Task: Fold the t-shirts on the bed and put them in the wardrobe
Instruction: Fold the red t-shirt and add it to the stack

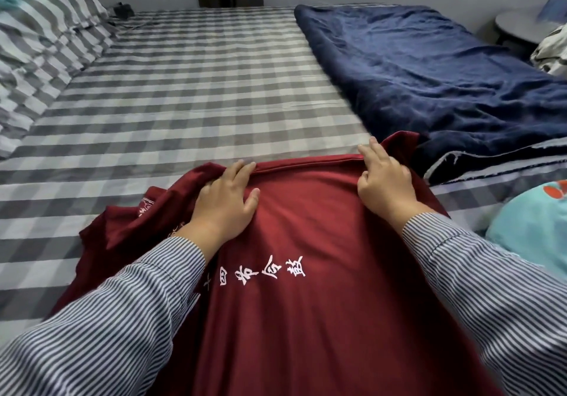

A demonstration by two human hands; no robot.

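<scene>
the red t-shirt (322, 242) lay spread on the near part of the bed (184, 88), running from the far fold line back toward the person and out of view at the bottom edge. judged from its drape, the fabric was a light, soft knit with no stiffness: it would sag wherever unsupported, bunch easily, and cling slightly to the sheet rather than slide. the best holds appeared to be along the far folded edge, at two well-separated points, so the panel could be carried over flat.

the garment was dark red with a row of white characters (260, 273) printed across it. its left side was rumpled, with a sleeve and further pale print bunched there; the centre panel was smooth.

the left hand (225, 200) lay on the cloth with its fingers curled over the far edge, a closed grip on the fabric. the right hand (385, 177) pressed on the same edge further right, fingers bent; whether it pinched cloth could not be told.

striped sleeves (491, 288) covered both forearms. a navy blanket (429, 73) lay beside the shirt on the right, a checked pillow (40, 33) at far left, and a turquoise item (527, 227) near the right edge.
</scene>
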